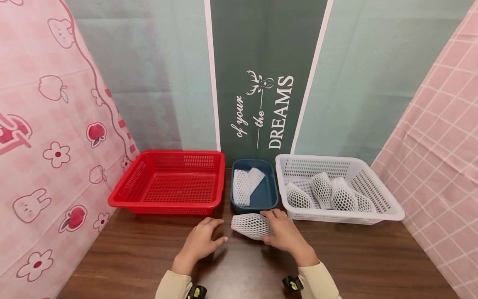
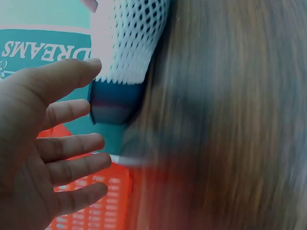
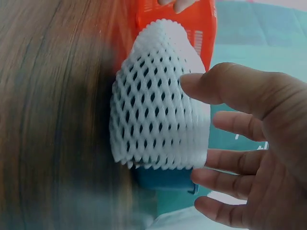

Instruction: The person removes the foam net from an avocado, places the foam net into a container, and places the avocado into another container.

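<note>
The person's left sleeve (image 1: 173,285) and right sleeve (image 1: 318,282), on the side toward the near edge of the worktop (image 1: 239,268), are long, plain and cream-coloured, with ends that reach the wrists. Just beside those ends sit the left device (image 1: 196,292) and the right device (image 1: 293,284), both compact and black, each bearing a bright yellow-green marking (image 1: 197,292). The bare fingers (image 2: 79,168) are slender, with rounded tips.

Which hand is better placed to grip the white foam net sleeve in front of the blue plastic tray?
Probably the right hand: in the head view it overlaps one end of the sleeve, while a gap separates the left hand from it.
</note>
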`<state>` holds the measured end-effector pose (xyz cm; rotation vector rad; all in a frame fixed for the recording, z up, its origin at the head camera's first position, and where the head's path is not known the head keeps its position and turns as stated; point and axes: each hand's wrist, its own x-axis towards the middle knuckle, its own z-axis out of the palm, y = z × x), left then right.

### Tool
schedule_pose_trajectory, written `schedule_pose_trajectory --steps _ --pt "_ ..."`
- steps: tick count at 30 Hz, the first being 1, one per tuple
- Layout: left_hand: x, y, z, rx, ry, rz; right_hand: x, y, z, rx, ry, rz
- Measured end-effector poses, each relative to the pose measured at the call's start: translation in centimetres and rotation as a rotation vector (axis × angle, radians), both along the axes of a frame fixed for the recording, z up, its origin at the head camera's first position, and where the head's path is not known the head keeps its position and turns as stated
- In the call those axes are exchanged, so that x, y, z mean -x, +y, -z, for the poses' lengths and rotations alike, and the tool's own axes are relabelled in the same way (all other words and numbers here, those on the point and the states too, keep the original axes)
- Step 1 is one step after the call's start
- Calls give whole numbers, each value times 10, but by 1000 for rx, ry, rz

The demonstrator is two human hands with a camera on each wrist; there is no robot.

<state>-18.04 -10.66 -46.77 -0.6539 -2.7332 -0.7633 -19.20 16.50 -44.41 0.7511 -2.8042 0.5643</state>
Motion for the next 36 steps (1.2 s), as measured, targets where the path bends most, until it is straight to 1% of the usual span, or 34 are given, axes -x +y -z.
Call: schedule_pose_trajectory --steps 3,5,9,11,14,16,21,23,29,33,36 --pt "1 7 3 -21 6 16 -1 4 1 31 -25 25" --pt "3 9 5 -36 7 12 -1 7 2 47 -38 41" --pt "6 12 8 -70 -13 10 -2 10 3 64 -64 76" --pt "8 13 10 -99 -29 26 -2 11 3 63 -79 91" --pt "9 16 14 -131 -32 49 -2 13 4 64 -94 105" --pt "10 17 16 -142 -24 58 -2 14 6 70 -104 114" --pt "13 20 19 -130 27 66 1 16 11 112 -138 143" --pt "15 22 20 -140 59 73 3 17 12 134 -148 139" --pt "17 24 19 -244 123 97 5 18 14 165 -127 89" --pt "16 27 19 -317 131 122 6 20 14 180 -116 78" --pt "15 31 21 -381 124 133 8 21 15 181 -116 75"
